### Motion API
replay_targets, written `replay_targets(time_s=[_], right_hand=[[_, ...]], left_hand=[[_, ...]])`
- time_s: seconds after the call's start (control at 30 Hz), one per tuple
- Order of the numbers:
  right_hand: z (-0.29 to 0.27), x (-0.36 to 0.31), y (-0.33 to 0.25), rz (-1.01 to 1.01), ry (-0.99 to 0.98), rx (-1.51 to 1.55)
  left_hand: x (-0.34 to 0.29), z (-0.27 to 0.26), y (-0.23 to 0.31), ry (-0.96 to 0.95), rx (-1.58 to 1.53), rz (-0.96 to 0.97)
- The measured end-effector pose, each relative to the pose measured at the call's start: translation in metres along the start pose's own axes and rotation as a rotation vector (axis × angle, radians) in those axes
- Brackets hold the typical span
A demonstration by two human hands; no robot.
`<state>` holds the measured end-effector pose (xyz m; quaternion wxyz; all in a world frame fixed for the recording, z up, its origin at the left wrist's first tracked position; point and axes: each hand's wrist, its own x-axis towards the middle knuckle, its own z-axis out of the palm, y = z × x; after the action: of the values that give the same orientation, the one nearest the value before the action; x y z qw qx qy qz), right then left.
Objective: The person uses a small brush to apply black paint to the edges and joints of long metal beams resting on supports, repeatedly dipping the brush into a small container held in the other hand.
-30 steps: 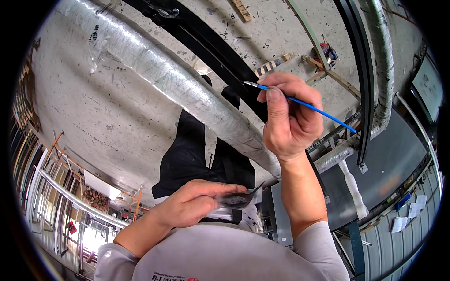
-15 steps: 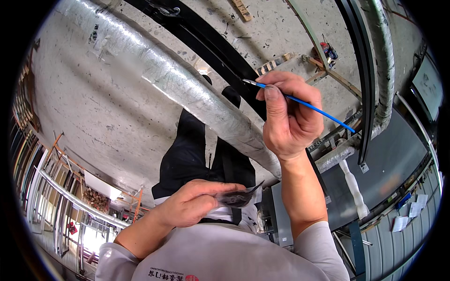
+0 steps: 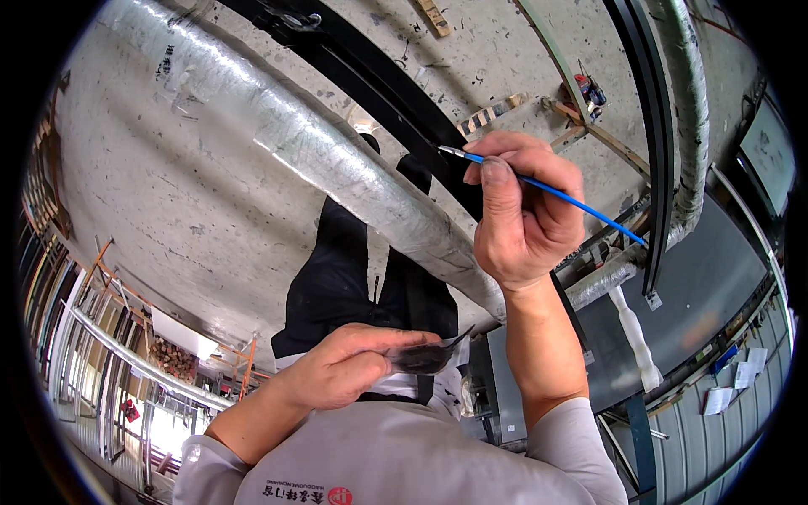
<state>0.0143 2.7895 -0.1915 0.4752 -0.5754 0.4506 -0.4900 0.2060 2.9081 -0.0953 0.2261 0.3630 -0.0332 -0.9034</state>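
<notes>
My right hand (image 3: 532, 206) pinches a thin blue paintbrush (image 3: 581, 204) between thumb and fingers. Its pale tip touches or nearly touches a long black metal profile (image 3: 370, 88) that slants across the upper middle. Low in front of my body, my left hand (image 3: 345, 362) grips a small clear plastic pouch (image 3: 427, 357) smeared with something black inside. The pouch's far end sticks up in a pointed, see-through corner. Part of the black profile is hidden behind my right hand.
A thick tube wrapped in silvery film (image 3: 337, 160) runs diagonally between me and the black profile. More black profiles (image 3: 648, 101) stand at the right, beside another wrapped tube (image 3: 688, 109). A red tool (image 3: 592, 93) and wood strips (image 3: 495, 114) lie on the concrete floor.
My right hand and the brush have shifted slightly to the right. My left hand keeps its hold on the pouch, almost still.
</notes>
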Motion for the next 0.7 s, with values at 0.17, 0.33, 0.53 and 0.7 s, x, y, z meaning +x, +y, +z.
replay_targets(time_s=[0.17, 0.33, 0.53, 0.7], right_hand=[[0.001, 0.000, 0.001, -0.023, -0.026, -0.020], [0.002, 0.000, 0.001, -0.016, -0.007, 0.006], [-0.001, -0.001, 0.005, -0.059, -0.011, -0.020], [-0.004, -0.005, -0.007, -0.014, 0.048, 0.014]], left_hand=[[0.001, 0.001, 0.000, -0.007, 0.021, 0.018], [0.000, 0.000, 0.001, -0.005, 0.046, -0.001], [-0.001, -0.001, 0.004, -0.024, 0.055, -0.088], [0.000, 0.001, -0.002, -0.027, 0.047, -0.010]])
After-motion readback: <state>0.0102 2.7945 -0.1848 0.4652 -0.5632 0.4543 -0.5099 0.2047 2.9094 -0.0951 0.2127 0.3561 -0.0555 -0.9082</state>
